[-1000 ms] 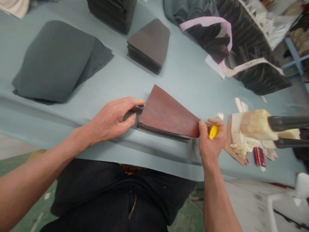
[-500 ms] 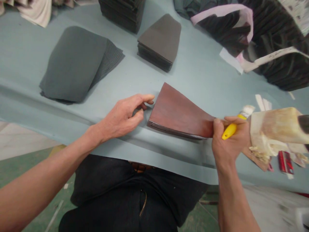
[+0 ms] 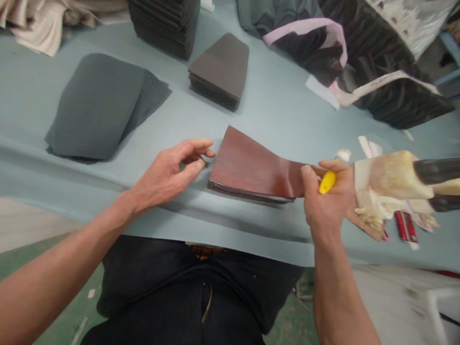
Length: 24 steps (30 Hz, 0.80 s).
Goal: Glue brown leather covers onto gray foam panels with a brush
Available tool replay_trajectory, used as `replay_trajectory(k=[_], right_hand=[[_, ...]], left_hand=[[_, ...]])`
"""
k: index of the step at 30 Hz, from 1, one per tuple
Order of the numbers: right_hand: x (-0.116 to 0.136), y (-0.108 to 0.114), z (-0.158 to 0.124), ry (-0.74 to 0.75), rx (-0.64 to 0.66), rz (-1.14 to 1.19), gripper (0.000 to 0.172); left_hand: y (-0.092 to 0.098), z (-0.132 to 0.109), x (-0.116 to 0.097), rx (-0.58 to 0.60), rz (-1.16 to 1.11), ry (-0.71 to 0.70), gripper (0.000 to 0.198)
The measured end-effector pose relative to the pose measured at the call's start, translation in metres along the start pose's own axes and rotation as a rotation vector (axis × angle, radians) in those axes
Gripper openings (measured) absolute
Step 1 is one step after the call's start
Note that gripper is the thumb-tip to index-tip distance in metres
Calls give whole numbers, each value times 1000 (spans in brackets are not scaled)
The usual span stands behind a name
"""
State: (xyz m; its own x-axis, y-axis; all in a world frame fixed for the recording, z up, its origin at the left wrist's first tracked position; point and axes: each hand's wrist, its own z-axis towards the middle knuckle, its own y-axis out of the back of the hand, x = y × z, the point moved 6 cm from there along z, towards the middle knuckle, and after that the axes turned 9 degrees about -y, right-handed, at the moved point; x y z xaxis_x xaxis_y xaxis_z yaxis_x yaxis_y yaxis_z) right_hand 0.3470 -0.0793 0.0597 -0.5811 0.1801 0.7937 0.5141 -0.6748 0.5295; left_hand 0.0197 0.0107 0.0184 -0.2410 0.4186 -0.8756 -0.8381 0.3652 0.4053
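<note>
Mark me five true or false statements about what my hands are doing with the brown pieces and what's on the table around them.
1. The right hand grips a yellow-handled brush. True.
2. The left hand lies flat on the middle of the brown leather stack. False: it sits at the stack's narrow left end.
3. The right hand also pinches the stack's right corner. True.
4. The table cover is red. False: it is pale blue-grey.
5. A grey trapezoid stack lies beyond the brown one. True.
</note>
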Motion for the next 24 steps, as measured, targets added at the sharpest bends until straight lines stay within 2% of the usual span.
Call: replay_trajectory(k=[7,11,18,24], right_hand=[[8,-3,-3,16,69,-157,29],[11,-4,0,59,86,-132,24],[2,-4,7,32,126,-72,22],[8,-5,12,99,145,-18,17]], left_hand=[[3,1,5,-65,-64,74,55],[3,2,3,-80,-75,83,53],[3,5,-1,-119,-85,112,44],[2,8,-5,-131,-71,154,47]])
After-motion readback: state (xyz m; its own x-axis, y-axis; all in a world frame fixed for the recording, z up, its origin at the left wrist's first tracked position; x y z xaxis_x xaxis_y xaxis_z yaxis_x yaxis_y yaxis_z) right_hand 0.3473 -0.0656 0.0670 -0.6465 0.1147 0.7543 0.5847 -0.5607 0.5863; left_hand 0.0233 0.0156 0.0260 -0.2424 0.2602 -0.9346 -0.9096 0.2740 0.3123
